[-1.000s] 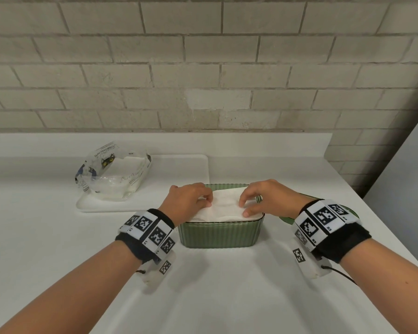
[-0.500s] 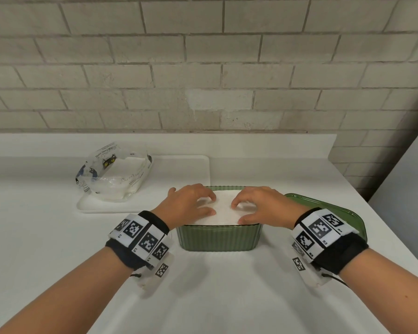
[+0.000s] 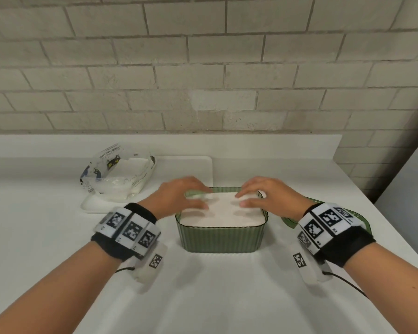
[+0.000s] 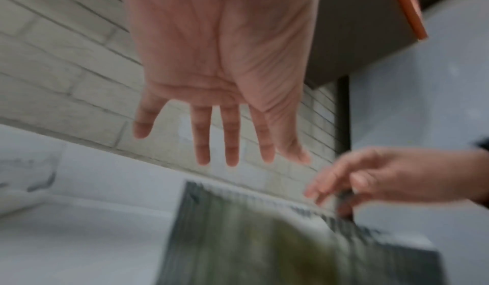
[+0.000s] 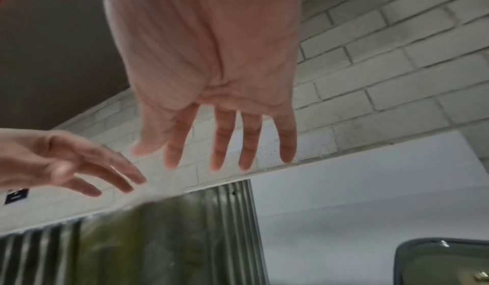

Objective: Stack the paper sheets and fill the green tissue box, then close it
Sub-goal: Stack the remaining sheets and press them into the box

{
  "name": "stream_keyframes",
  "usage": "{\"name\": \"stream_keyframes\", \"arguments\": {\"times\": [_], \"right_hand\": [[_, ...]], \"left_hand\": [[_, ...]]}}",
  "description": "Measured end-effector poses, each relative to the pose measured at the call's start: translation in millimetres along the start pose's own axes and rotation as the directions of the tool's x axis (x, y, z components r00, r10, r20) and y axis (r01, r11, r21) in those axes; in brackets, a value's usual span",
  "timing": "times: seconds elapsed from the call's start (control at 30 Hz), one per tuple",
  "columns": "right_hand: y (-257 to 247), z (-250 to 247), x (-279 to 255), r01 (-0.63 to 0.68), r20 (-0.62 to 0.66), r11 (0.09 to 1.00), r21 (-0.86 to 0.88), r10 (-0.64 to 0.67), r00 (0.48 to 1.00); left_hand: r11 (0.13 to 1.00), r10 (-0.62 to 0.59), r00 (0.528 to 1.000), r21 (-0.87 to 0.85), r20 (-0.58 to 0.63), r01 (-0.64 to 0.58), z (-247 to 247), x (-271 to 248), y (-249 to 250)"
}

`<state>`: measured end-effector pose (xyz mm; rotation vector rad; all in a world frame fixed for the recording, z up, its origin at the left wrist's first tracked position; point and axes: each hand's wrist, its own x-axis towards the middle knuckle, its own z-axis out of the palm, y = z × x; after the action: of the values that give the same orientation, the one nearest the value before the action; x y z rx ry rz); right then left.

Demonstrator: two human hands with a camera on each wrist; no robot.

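Fingers of both hands hang spread over the stack of white paper sheets (image 3: 221,212) that fills the ribbed green plastic tissue box (image 3: 221,238), one box, standing in the middle of the white tabletop (image 3: 34,237) in the head view. There the left hand (image 3: 179,197) lies over the stack's left end and the right hand (image 3: 270,196) over its right end, fingers pointing inward and relaxed, holding nothing; whether the fingertips touch the paper cannot be told through the blur. One flat green lid (image 3: 323,213) lies on the tabletop just right of the box, mostly hidden behind the right wrist. One clear plastic wrapper with printed cat faces (image 3: 117,173), with white paper inside, sits on one white tray (image 3: 184,169) to the back left, well apart from the box. Each wrist wears one black band with square black-and-white markers. In the left wrist view, the left hand (image 4: 222,69) shows its palm with four fingers and thumb straight and apart, above the blurred box (image 4: 264,247); the right hand (image 4: 383,178) hovers over the far rim with loosely bent fingers. In the right wrist view, the right hand (image 5: 209,63) is likewise splayed and empty above the box (image 5: 158,237), the left hand (image 5: 58,159) reaches in from the left with its fingers loose, and a corner of the lid (image 5: 444,262) shows at lower right.
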<state>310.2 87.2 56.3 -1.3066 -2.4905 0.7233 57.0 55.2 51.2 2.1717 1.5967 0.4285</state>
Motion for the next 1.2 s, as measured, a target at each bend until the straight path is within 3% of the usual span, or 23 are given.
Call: {"name": "stream_keyframes", "arguments": {"times": [0.1, 0.2, 0.4, 0.53, 0.67, 0.8, 0.9, 1.07, 1.2], "right_hand": [[7.6, 3.7, 0.5, -0.061, -0.224, 0.995, 0.075, 0.077, 0.972], [9.8, 21.0, 3.1, -0.212, -0.217, 0.967, 0.143, 0.24, 0.946], [7.3, 41.8, 8.8, -0.338, -0.188, 0.903, 0.264, 0.392, 0.9], [6.2, 45.1, 7.2, -0.379, -0.186, 0.886, 0.266, 0.433, 0.882], [3.3, 41.4, 5.6, -0.431, -0.139, 0.857, 0.283, 0.482, 0.865], [1.9, 39.4, 7.8, -0.47, -0.125, 0.843, 0.262, 0.513, 0.849], [1.5, 39.8, 7.5, -0.48, -0.116, 0.838, 0.257, 0.52, 0.846], [3.8, 40.2, 7.0, -0.486, -0.112, 0.835, 0.259, 0.525, 0.843], [4.9, 40.2, 6.3, -0.475, -0.112, 0.837, 0.272, 0.518, 0.848]], "left_hand": [[0.998, -0.053, 0.97, -0.054, -0.237, 0.042, -37.2, 1.9, -24.1], [0.968, -0.233, 0.907, 0.007, -0.349, 0.252, -63.0, 12.7, -77.0], [0.766, -0.561, 0.748, 0.12, -0.355, 0.632, -72.1, 31.4, -175.6], [0.665, -0.672, 0.683, 0.174, -0.287, 0.727, -69.3, 38.7, -209.0], [0.642, -0.703, 0.672, 0.198, -0.234, 0.74, -60.9, 45.2, -218.7], [0.666, -0.675, 0.709, 0.245, -0.202, 0.704, -49.8, 57.1, -218.6], [0.673, -0.638, 0.73, 0.284, -0.244, 0.683, -43.1, 59.6, -216.1], [0.66, -0.66, 0.719, 0.289, -0.219, 0.694, -45.2, 65.4, -205.4], [0.69, -0.638, 0.739, 0.266, -0.216, 0.673, -46.1, 63.4, -209.6]]}}
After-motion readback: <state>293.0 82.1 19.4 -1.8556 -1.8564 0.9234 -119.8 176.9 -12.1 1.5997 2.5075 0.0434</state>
